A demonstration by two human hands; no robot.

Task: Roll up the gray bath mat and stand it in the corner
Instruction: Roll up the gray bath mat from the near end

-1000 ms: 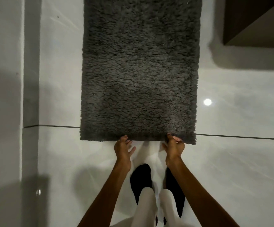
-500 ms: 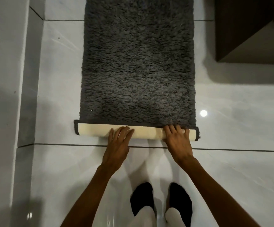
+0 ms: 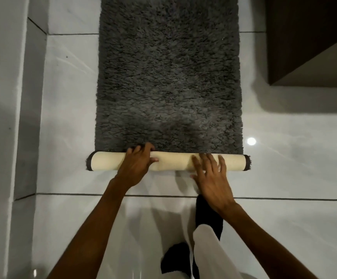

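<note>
The gray shaggy bath mat [image 3: 169, 77] lies on the white tiled floor, stretching away from me. Its near end is wound into a thin roll [image 3: 171, 161] that shows the cream backing, with dark pile at both ends. My left hand [image 3: 137, 164] curls over the left part of the roll, fingers hooked over its far side. Flat on the right part rests my right hand [image 3: 209, 174], fingers spread and palm down.
A white wall with a recessed step [image 3: 28, 109] runs along the left. At the upper right stands a dark brown cabinet [image 3: 308, 41], casting a shadow on the floor. My feet in black socks [image 3: 207, 218] are just behind the roll.
A second ago both hands pinched the flat near edge. The edge has since been turned over and rolled forward, and the roll has grown a little thicker; my right foot has stepped forward.
</note>
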